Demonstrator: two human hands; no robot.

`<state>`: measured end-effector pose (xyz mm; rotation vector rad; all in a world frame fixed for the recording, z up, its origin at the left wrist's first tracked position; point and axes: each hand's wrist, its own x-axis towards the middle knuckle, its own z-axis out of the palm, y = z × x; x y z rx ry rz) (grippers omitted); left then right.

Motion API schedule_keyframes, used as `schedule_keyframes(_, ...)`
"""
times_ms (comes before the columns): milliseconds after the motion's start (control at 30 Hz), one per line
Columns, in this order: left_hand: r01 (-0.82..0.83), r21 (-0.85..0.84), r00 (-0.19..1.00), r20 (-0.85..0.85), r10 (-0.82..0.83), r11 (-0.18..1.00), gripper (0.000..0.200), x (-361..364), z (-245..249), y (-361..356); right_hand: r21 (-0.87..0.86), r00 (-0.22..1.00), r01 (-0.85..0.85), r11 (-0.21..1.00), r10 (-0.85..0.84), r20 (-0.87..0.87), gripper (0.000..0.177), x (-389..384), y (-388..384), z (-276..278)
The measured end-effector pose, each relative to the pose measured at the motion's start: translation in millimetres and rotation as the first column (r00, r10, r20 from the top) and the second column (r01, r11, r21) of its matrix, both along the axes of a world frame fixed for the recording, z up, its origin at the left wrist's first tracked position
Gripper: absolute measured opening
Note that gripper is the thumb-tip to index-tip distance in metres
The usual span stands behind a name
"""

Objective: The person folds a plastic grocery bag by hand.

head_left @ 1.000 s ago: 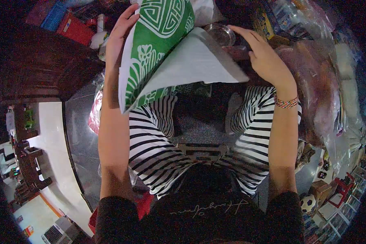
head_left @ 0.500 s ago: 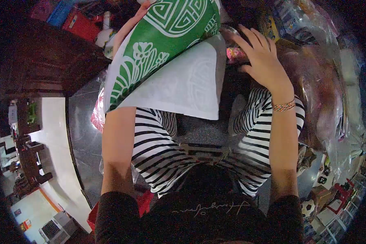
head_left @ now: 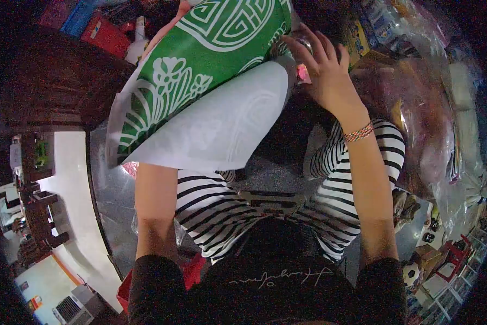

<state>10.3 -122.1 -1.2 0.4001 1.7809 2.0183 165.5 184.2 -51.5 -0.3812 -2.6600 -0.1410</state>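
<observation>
A large green sheet with white patterns [head_left: 222, 59] fills the upper middle, its lower part folded over so the pale back shows. My left hand [head_left: 184, 8] holds it from behind at the upper left edge; most of its fingers are hidden by the sheet. My right hand [head_left: 326, 76] is at the sheet's right edge, fingers bent and spread apart. Beneath those fingertips lies a clear, shiny thing [head_left: 304, 37] that I cannot make out. A small pink patterned item [head_left: 303, 73] shows by the thumb, partly covered.
My striped legs [head_left: 341, 189] are apart below the sheet, over a dark speckled floor. Plastic-wrapped bundles [head_left: 427, 124] crowd the right side. A yellow and blue packet [head_left: 360, 38] sits at the upper right, a red box [head_left: 105, 37] at the upper left, beside dark wooden furniture [head_left: 43, 81].
The sheet has shifted left and down, its folded part spreading lower left. My right hand has moved left and a little up, closer to the sheet's edge.
</observation>
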Motion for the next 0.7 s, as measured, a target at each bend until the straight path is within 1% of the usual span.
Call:
schedule_keyframes(33, -0.022, -0.01, 1.0, -0.003, 0.022, 1.0, 0.043, 4.6, 0.9, -7.4, 0.119, 0.998, 0.066, 0.991, -0.065, -0.017, 0.086, -0.2, 0.7, -3.8)
schedule_keyframes(67, -0.061, -0.077, 0.998, 0.012, 0.062, 0.995, 0.043, 13.2, -3.2, -17.4, 0.119, 0.998, 0.069, 0.99, -0.067, -0.017, 0.086, -0.5, -0.9, -7.5)
schedule_keyframes(133, -0.094, -0.13, 0.995, 0.017, 0.097, 0.987, 0.043, 26.3, -5.1, -30.6, 0.094, 0.99, 0.141, 0.986, -0.143, 0.008, 0.074, -2.5, -5.8, -13.7)
schedule_keyframes(167, -0.112, -0.154, 0.993, 0.016, 0.116, 0.982, 0.043, 32.6, -5.6, -37.9, 0.092, 0.989, 0.149, 0.984, -0.151, 0.008, 0.074, -4.0, -6.8, -16.7)
schedule_keyframes(233, -0.135, -0.185, 0.99, 0.011, 0.14, 0.973, 0.043, 39.1, -8.1, -46.7, -0.06, 0.996, 0.09, 0.994, -0.088, 0.032, 0.061, -8.9, -7.3, -19.8)
schedule_keyframes(267, -0.139, -0.194, 0.99, 0.008, 0.143, 0.971, 0.043, 41.5, -9.3, -48.8, -0.06, 0.995, 0.094, 0.994, -0.092, 0.032, 0.061, -10.3, -5.9, -19.6)
schedule_keyframes(333, -0.15, -0.209, 0.988, 0.007, 0.154, 0.966, 0.043, 44.6, -10.6, -53.7, -0.11, 0.999, 0.048, 0.993, -0.05, -0.013, 0.056, -14.2, -4.4, -12.2)
schedule_keyframes(467, -0.165, -0.225, 0.985, 0.006, 0.171, 0.96, 0.042, 46.0, -11.0, -58.3, -0.113, 0.998, 0.009, 0.994, -0.016, -0.053, 0.055, -16.3, -5.5, -3.6)
schedule_keyframes(533, -0.164, -0.233, 0.985, 0.005, 0.17, 0.959, 0.042, 46.5, -11.7, -58.8, -0.091, 0.996, -0.027, 0.995, 0.019, -0.084, 0.047, -19.6, -6.9, -5.4)
schedule_keyframes(567, -0.165, -0.236, 0.985, 0.005, 0.171, 0.958, 0.042, 47.4, -11.8, -58.9, -0.094, 0.996, -0.027, 0.995, 0.019, -0.083, 0.047, -20.0, -6.9, -5.5)
schedule_keyframes(633, -0.168, -0.244, 0.985, 0.004, 0.174, 0.955, 0.042, 47.7, -11.9, -59.1, -0.074, 0.999, -0.038, 0.997, 0.037, -0.012, 0.039, -21.3, -7.3, -0.7)
schedule_keyframes(667, -0.168, -0.248, 0.985, 0.002, 0.174, 0.954, 0.042, 47.6, -11.9, -59.2, -0.075, 0.999, -0.04, 0.996, 0.039, -0.012, 0.039, -20.9, -4.7, -1.2)
schedule_keyframes(700, -0.172, -0.247, 0.984, 0.002, 0.178, 0.953, 0.042, 47.6, -11.6, -60.0, -0.094, 0.994, -0.105, 0.99, 0.102, -0.039, 0.037, -19.6, -0.7, -1.4)
